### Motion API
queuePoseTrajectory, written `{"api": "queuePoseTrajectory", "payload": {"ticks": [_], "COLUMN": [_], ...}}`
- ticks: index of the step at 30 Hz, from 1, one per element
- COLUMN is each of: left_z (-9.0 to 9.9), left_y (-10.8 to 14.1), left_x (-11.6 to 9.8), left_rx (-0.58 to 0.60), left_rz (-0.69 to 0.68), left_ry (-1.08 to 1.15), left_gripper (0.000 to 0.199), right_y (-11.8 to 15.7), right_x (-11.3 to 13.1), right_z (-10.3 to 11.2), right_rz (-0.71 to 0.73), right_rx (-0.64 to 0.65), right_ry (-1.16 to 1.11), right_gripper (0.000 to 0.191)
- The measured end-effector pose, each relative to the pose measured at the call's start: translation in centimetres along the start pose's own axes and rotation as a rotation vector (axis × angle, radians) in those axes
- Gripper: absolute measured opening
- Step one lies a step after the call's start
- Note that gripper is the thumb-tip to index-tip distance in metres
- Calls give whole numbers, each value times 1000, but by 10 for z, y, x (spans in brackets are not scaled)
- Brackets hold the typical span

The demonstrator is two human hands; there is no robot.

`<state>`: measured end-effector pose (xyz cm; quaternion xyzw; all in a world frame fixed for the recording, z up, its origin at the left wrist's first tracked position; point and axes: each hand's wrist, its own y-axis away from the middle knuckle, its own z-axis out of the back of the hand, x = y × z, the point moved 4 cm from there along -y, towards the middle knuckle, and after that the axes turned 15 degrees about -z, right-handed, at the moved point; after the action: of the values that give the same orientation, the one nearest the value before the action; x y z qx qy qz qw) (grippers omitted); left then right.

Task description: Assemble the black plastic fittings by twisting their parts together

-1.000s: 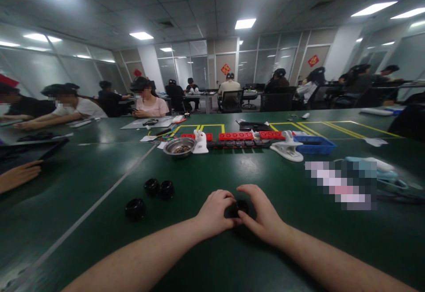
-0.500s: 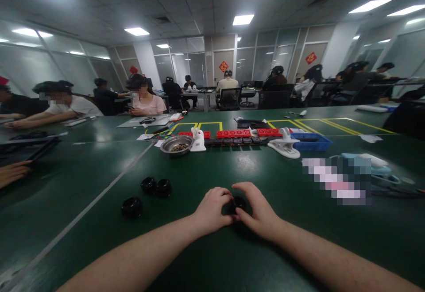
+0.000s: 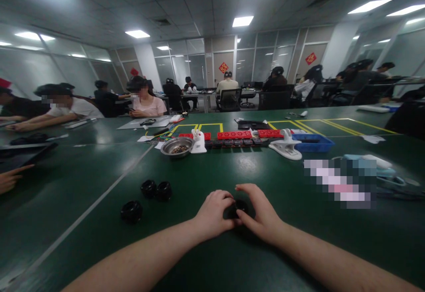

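Between my two hands, low over the green table (image 3: 199, 256), is a small glossy black round part (image 3: 241, 205), mostly covered by fingers. My left hand (image 3: 213, 212) curls around its left side, thumb below and fingers above. My right hand (image 3: 264, 214) bends around the other side, its thumb on the near edge and its index finger arched over the far side. To the left on the table stand two similar black round parts, one (image 3: 148, 189) close beside the other (image 3: 164, 190). A third black round part (image 3: 131, 212) lies nearer to me.
Farther back are a metal bowl (image 3: 177, 155) of small pieces, a white clamp-like stand (image 3: 198, 142), a red strip (image 3: 234, 135), a white clip (image 3: 286, 146) and a blue tray (image 3: 315, 145). A co-worker's hand (image 3: 11, 179) is at the left edge beside a dark tray. Several people sit beyond.
My hands stay around the black round part with only a slight shift. The co-worker's hand at the left has changed pose, one finger now stretched out.
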<state>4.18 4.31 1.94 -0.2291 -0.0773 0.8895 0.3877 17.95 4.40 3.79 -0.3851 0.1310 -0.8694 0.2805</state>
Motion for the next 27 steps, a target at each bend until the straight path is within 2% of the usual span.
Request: {"api": "queuePoseTrajectory", "payload": {"ticks": [3, 6, 10, 14, 19, 23, 27], "left_z": [0, 0, 0, 1, 0, -1, 1], "left_y": [0, 0, -1, -1, 0, 0, 0], "left_x": [0, -1, -1, -1, 0, 0, -1], "left_rx": [-5, -16, -16, -1, 2, 2, -3], "left_rz": [-10, -18, -11, -8, -12, -8, -8], "left_ry": [-4, 5, 11, 8, 6, 14, 10], "left_gripper": [33, 36, 38, 33, 36, 38, 32], "right_y": [-1, 0, 2, 0, -2, 0, -2], "right_x": [-1, 5, 11, 6, 3, 7, 0], "right_z": [-1, -1, 2, 3, -1, -2, -3], "right_rz": [-23, 24, 91, 12, -24, 60, -3], "right_rx": [3, 52, 54, -11, 43, 100, 37], "right_ry": [36, 37, -3, 37, 56, -18, -1], "right_gripper": [38, 30, 35, 38, 26, 35, 41]}}
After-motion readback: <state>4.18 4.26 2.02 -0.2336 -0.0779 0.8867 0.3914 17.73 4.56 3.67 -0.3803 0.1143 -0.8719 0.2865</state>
